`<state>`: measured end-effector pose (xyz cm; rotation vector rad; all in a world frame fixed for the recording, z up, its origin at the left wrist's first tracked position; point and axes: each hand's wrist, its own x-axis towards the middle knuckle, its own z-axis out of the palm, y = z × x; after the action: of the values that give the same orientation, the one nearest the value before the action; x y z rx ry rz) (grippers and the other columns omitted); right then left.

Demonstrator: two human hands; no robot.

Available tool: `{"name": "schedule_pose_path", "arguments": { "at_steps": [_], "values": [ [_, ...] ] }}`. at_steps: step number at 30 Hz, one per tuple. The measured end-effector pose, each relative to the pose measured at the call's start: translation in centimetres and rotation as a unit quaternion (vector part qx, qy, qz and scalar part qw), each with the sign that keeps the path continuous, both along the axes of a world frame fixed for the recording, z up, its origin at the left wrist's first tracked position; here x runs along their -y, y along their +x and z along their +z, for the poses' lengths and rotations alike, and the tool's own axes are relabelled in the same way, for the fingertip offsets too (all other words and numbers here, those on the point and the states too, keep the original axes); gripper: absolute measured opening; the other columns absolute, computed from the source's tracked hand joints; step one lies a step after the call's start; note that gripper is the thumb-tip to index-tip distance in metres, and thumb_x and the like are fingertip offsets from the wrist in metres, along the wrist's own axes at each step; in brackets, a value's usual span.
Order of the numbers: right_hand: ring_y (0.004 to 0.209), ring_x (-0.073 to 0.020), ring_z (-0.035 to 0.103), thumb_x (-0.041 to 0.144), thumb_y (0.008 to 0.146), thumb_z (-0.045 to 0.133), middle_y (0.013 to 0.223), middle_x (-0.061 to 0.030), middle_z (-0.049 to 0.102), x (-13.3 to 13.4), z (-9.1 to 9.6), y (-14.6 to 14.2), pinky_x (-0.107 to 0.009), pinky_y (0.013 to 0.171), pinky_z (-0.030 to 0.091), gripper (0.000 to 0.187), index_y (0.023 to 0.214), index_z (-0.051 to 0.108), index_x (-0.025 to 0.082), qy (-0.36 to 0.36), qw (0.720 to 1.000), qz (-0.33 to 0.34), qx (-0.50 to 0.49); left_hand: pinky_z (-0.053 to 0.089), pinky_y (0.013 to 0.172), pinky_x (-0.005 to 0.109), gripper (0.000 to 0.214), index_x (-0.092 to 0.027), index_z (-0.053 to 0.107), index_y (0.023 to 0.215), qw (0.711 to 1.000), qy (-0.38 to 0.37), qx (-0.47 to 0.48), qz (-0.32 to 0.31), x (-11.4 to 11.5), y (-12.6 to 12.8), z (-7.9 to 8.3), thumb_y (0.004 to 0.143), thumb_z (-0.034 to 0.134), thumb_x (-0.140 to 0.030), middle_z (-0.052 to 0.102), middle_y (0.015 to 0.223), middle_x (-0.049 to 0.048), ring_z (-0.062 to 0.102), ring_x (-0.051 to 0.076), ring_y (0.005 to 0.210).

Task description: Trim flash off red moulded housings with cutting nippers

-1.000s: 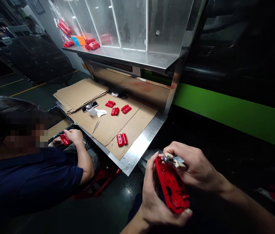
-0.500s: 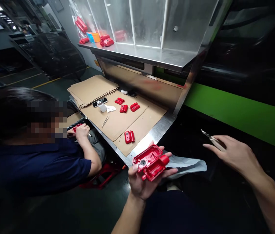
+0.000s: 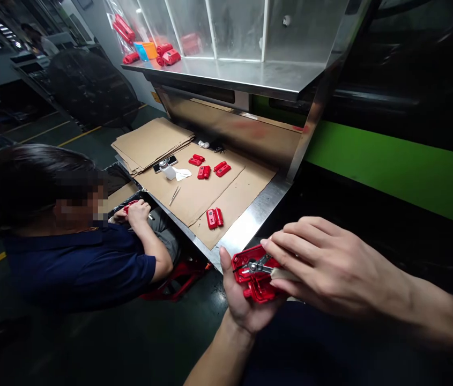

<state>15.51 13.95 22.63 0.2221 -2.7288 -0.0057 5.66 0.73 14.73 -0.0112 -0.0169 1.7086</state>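
My left hand [image 3: 242, 303] holds a red plastic housing [image 3: 260, 294] from below, its hollow inner side facing up. The thumb lies along the housing's left edge. In my right hand [image 3: 326, 262] is a pair of small pliers [image 3: 255, 266] with pale handles. Their metal jaws point left and lie over the inside of the housing; whether they grip any part of it I cannot make out. My right fingers are wrapped round the handles and cover the housing's right side. On the cardboard nearby lies another red housing [image 3: 215, 218], closed side up.
On the cardboard-covered bench [image 3: 186, 206] lie several red housings [image 3: 222, 169], tweezers [image 3: 175, 195], a pump bottle [image 3: 166, 169] and stacked cardboard [image 3: 151, 143]. A metal shelf [image 3: 250, 78] overhangs the back. At left a seated co-worker [image 3: 85, 268] handles a red part.
My right hand has come in from the right, bringing the pliers over the housing. My left hand has shifted slightly right and down with the housing. The view has moved a little.
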Motion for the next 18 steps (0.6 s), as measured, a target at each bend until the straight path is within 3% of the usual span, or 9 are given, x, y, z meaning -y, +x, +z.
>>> {"name": "schedule_pose_path", "arguments": {
  "at_steps": [7,18],
  "values": [
    [0.096,-0.0282,0.061,0.032,0.100,0.050,0.108,-0.0123,0.071,0.43,0.05,-0.45,-0.046,0.080,0.047,0.037,0.115,0.068,0.003,0.023,1.000,0.007,0.018,0.057,0.084,0.024,0.060,-0.006,0.069,0.116,0.998,0.015,0.056,-0.003,0.15,-0.09,0.12,0.091,0.063,-0.060,0.075,0.107,0.0130,0.071,0.019,0.093],
    [0.096,-0.0271,0.059,0.034,0.099,0.052,0.106,-0.0120,0.071,0.22,-0.09,-0.71,-0.045,0.080,0.049,0.037,0.113,0.070,0.004,0.013,1.000,-0.003,0.014,0.056,0.084,0.025,0.065,-0.005,0.070,0.114,0.999,-0.011,0.039,-0.022,0.19,-0.30,-0.02,0.086,0.068,-0.063,0.075,0.107,0.0145,0.071,0.021,0.096]
  ]
}}
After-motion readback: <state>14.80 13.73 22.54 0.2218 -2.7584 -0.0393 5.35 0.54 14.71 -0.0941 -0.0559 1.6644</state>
